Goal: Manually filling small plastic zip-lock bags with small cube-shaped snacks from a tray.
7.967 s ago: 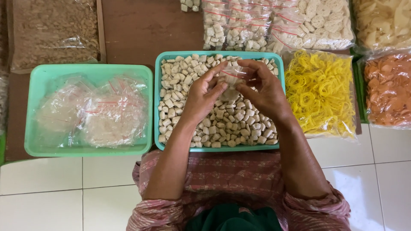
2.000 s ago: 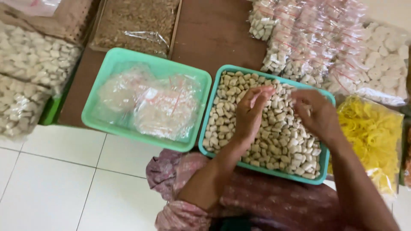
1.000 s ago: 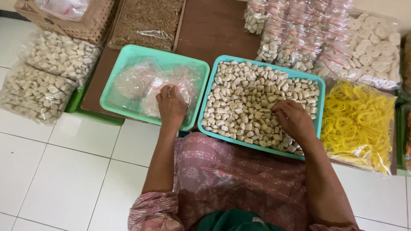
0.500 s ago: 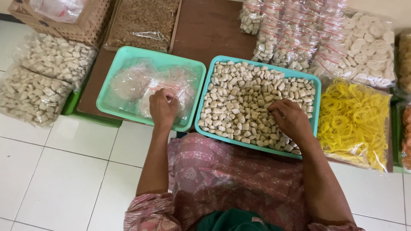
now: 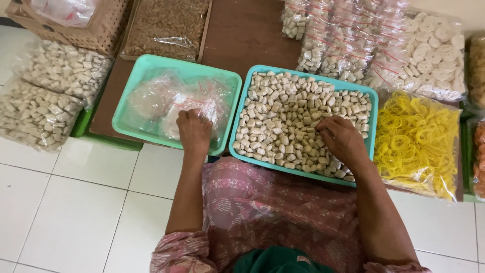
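My left hand (image 5: 194, 130) reaches into a light green tray (image 5: 132, 117) and its fingers close on one of the clear plastic bags (image 5: 166, 99) heaped there. My right hand (image 5: 341, 139) rests knuckles-up in a teal tray (image 5: 240, 124) filled with small pale beige cracker pieces (image 5: 283, 116); the curled fingers press into the pieces, and what they hold is hidden. Both trays sit side by side on a brown board (image 5: 247, 35) in front of my lap, which is covered by a patterned pink cloth (image 5: 273, 212).
Sealed bags of pale pieces (image 5: 45, 96) lie at left, small packed bags (image 5: 343, 35) and round white crackers (image 5: 434, 50) at the back right. A bag of yellow rubber bands (image 5: 417, 141) lies right of the teal tray. A tray of brown bits (image 5: 166, 25) and a woven basket (image 5: 101, 25) stand behind. White tiled floor (image 5: 70, 212).
My left hand left the teal tray, crossed to the green tray and settled on the plastic bags. My right hand dropped into the cracker pieces. The camera view shifted slightly.
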